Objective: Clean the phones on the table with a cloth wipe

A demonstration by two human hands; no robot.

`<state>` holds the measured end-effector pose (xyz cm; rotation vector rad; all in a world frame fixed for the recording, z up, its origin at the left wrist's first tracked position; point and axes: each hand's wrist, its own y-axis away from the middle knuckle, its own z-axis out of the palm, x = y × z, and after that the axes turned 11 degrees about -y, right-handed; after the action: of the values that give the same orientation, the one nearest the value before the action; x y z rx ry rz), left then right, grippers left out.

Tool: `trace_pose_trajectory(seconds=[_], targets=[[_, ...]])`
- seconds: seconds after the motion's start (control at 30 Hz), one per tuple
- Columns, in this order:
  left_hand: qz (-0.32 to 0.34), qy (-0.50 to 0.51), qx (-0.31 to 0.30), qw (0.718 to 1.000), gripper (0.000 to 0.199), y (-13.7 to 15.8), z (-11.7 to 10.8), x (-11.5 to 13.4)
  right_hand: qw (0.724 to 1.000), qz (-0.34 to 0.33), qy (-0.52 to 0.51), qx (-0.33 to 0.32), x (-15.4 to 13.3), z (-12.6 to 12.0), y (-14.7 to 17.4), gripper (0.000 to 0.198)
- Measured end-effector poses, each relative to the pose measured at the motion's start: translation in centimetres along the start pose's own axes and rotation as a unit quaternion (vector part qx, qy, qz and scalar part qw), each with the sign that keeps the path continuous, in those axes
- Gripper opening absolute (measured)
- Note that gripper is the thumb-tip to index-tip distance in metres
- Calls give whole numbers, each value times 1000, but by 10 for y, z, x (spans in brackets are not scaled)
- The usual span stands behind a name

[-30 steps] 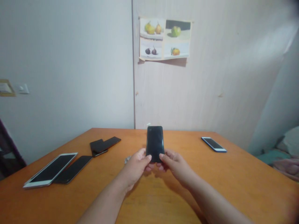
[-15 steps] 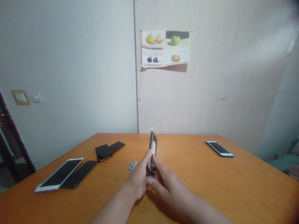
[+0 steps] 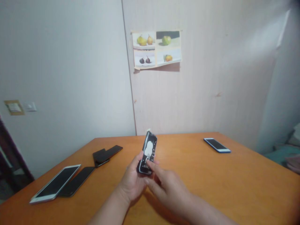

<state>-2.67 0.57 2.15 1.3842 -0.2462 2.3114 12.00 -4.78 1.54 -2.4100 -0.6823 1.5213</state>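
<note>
Two forearms (image 3: 112,203) come in from the lower edge, bare. Their hands meet near the middle of the desk (image 3: 199,184), at a black phone (image 3: 149,148) held above the surface. The left hand (image 3: 132,179) is curled around its lower part, thumb along the left edge and fingertips showing at the right. The right hand (image 3: 167,184) is partly bent, its index finger touching the lower part of the phone's patterned face and its thumb near the bottom end; whether its other fingers grip anything cannot be told. The phone leans, top end to the right, showing a white cartoon-like figure and small pale marks.

To the left lies a white tablet (image 3: 56,184), screen up, with a dark phone (image 3: 78,181) close along its right side. Beyond them, a slim dark phone (image 3: 112,152) rests partly over another dark device (image 3: 97,155). Far to the right is a white-fronted phone (image 3: 217,145) with a blue edge. Past the desk's right side sits some heaped fabric (image 3: 278,153). On the wall behind, a fruit poster (image 3: 156,50) hangs, and a switch (image 3: 30,106) shows at the left.
</note>
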Motion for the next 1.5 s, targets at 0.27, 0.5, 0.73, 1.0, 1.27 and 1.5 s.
trace_pose_trajectory(seconds=[0.27,0.5,0.73,1.0,1.27,1.5], targets=[[65,-97,-4,993,28,-5,0,-5,972,34,-221,75,6,10,-14,43],[19,-73,3,997,26,-10,2,4,940,92,-308,117,17,14,-21,35],[43,-92,64,993,18,-24,-14,-5,933,133,-307,133,36,4,-28,32],[43,-118,65,990,24,-22,-6,-17,973,81,-77,201,31,1,-19,57],[39,-151,44,987,34,-17,2,-20,979,85,20,185,25,-5,-21,52],[37,-269,5,962,38,-13,5,-23,962,180,30,202,35,-39,-28,87]])
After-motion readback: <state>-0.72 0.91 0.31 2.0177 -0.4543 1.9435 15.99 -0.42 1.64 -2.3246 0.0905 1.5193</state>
